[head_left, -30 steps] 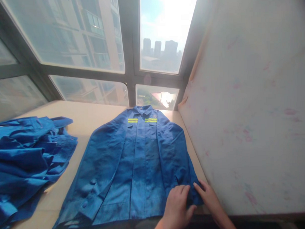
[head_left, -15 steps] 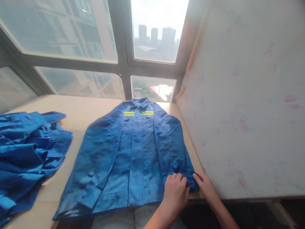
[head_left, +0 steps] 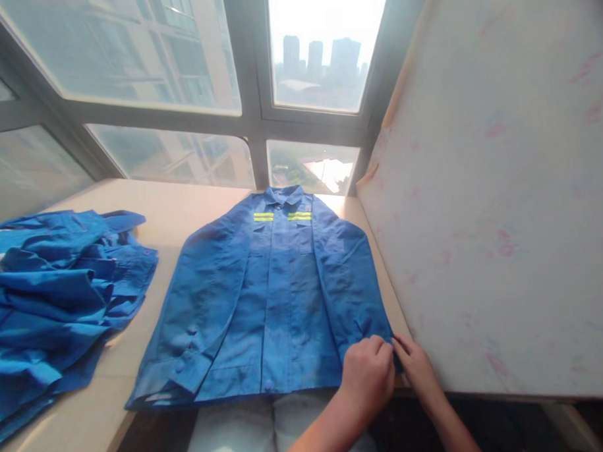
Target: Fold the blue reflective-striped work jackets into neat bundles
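A blue work jacket (head_left: 279,299) with two yellow reflective strips lies flat, front up, on a beige table (head_left: 157,218), collar toward the window. My left hand (head_left: 369,375) is curled over the cuff end of the jacket's right-side sleeve at the near hem, fingers closed on the cloth. My right hand (head_left: 418,367) pinches the same cuff from the right, at the table's near right corner. The two hands touch each other at the fingertips.
A heap of crumpled blue garments (head_left: 51,294) lies on the left of the table. A pale stained board (head_left: 493,199) stands along the table's right edge. Large windows (head_left: 177,65) rise behind the table. My light trousers show below the table's near edge.
My hands have drawn closer together on the sleeve cuff and my left hand has curled tighter. The view has shifted slightly; the jacket lies as before.
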### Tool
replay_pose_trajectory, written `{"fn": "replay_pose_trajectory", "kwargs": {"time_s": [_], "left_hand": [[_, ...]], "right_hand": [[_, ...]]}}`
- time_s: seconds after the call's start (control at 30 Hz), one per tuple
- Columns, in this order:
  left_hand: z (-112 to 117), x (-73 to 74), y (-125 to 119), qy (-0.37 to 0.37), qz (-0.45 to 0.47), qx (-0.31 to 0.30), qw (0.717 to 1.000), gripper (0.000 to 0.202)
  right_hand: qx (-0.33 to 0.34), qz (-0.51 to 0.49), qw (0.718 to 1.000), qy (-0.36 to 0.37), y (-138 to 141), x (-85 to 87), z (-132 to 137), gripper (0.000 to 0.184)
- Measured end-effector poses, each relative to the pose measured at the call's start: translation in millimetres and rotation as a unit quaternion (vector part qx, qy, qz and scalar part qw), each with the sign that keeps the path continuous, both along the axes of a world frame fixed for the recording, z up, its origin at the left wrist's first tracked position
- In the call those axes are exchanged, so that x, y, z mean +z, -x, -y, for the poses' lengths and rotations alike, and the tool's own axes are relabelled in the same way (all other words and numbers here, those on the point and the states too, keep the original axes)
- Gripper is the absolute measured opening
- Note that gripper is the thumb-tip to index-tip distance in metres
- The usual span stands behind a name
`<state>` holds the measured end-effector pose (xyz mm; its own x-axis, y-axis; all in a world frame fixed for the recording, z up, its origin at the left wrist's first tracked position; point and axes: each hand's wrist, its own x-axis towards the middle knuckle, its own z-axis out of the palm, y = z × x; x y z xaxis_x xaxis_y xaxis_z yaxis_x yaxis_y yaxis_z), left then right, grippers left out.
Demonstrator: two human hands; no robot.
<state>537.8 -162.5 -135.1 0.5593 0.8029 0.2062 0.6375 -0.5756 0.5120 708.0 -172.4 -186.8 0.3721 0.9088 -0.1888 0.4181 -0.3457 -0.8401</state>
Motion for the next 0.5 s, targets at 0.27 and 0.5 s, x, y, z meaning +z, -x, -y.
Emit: {"fn": "replay_pose_trajectory", "kwargs": {"time_s": [0.27, 0.5], "left_hand": [[13.0, -8.9, -5.4, 0.044, -0.039, -0.004, 0.998, 0.052], [0.9, -3.6, -6.5, 0.117, -0.020, 0.027, 0.993, 0.047]], "right_hand": [[0.000, -0.029, 0.999, 0.028, 3.0, 13.5, -1.9, 0.055], [0.043, -0.130, 0.986, 0.092, 0.0, 22.9, -36.5, 0.051]]}}
